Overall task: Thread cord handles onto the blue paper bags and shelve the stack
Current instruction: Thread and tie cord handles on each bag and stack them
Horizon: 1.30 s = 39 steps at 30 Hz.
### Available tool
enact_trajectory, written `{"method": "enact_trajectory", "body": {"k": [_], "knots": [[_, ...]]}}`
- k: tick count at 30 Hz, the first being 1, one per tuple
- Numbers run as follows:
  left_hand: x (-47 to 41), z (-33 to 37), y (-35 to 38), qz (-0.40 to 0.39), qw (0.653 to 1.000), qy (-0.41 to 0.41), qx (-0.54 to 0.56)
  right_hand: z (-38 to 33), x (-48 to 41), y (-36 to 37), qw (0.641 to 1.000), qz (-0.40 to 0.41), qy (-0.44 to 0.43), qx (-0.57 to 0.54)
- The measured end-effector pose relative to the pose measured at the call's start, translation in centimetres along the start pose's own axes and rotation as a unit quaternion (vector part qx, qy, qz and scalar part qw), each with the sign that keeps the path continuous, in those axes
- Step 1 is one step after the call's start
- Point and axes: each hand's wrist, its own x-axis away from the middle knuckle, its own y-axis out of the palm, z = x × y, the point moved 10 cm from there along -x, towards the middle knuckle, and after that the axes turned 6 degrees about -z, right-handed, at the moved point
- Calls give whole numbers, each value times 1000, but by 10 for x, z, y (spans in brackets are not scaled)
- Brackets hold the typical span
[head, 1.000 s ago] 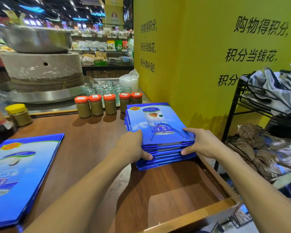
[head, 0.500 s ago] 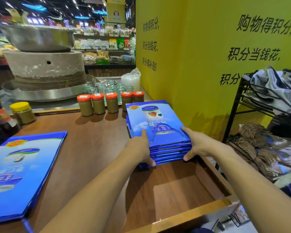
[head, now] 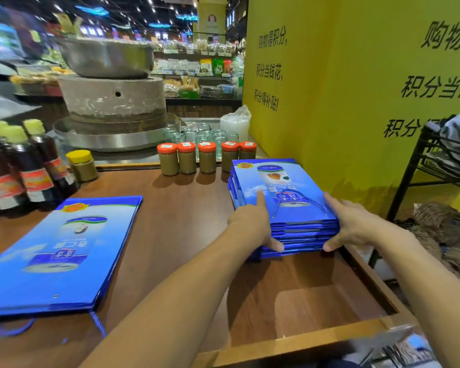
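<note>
Far left: Dark sauce bottles (head: 24, 166) are standing at the edge of the wooden table (head: 186, 213).
Left foreground: A second pile of blue bags (head: 64, 248) is lying flat, with loose blue cord trailing off its near edge.
Centre back: A row of orange-lidded jars (head: 206, 160) is standing just behind the work area.
Left hand: The left hand (head: 252, 224) is gripping the near left corner of the stack of blue bags (head: 284, 192), with the forefinger lying along the top bag and the thumb pressing the front edge.
Stack: It is sitting on the right side of the table, near the yellow wall (head: 329, 102) and just in front of the jars. A cord handle (head: 298, 205) is lying across the top bag.
Right hand: The right hand (head: 356, 224) is clasping the near right corner, fingers over the top and thumb under the front edge.
Far right: A black wire rack (head: 409, 168) is standing beside the table.
Risk: The glossy bags are likely to fan out and slide apart if the squeeze is uneven during a lift. The loose handle may snag, and a forward nudge could topple the jars.
</note>
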Motion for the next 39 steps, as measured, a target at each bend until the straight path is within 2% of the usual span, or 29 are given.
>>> {"method": "enact_trajectory", "body": {"k": [3,5,8,10,16,20,23,25,27,29,32,35,39], "knots": [[17,-11,-23,47,997,15,56,-37,28,-35,997,51,-48,-43],[32,-32,-46,110,986,21,126,-75,46,-53,986,86,-90,-112],[66,-93,-73,220,947,-11,236,-130,56,-65,962,139,-125,-198],[88,-142,-74,242,920,-44,304,-169,57,-64,939,157,-147,-270],[161,-269,-69,314,851,-73,414,-305,62,-43,899,143,-223,-349],[201,-342,-57,330,838,-117,419,-386,66,-21,889,95,-250,-372],[226,-393,-44,322,847,-182,382,-436,68,2,893,62,-254,-367],[234,-422,-33,276,883,-242,291,-459,67,21,892,37,-241,-381],[233,-441,-17,196,920,-289,176,-471,59,48,900,8,-202,-386],[231,-449,3,124,936,-309,112,-477,46,83,907,-45,-168,-383],[227,-450,14,116,944,-296,83,-478,28,122,916,-88,-156,-360],[226,-441,13,136,947,-279,81,-472,40,126,893,-106,-139,-415],[219,-424,15,144,952,-254,93,-467,52,129,837,-158,-136,-505]]}}
